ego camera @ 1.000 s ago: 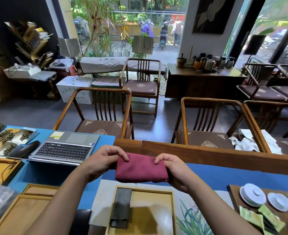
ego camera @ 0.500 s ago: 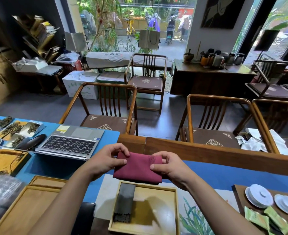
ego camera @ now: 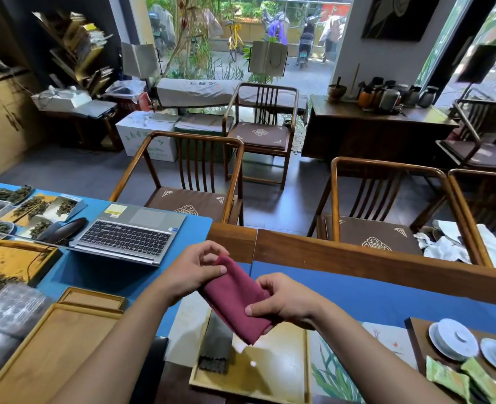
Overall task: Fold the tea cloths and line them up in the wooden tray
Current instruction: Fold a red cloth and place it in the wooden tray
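Maroon tea cloth [ego camera: 236, 298], folded, hangs tilted above the wooden tray [ego camera: 281, 371]. Left hand [ego camera: 195, 271] pinches its far end, right hand [ego camera: 281, 303] grasps its near right edge. A grey cloth [ego camera: 215, 346] lies in the tray's left side.

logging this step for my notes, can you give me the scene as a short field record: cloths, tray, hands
held cloth: folded red cloth, tilted, above the tray's far edge
left hand: pinches the cloth's far upper end
right hand: grips the cloth's right side
tray: wooden tray on the table under the hands
in tray: one dark grey folded cloth along the left side
nearby: open laptop to the left
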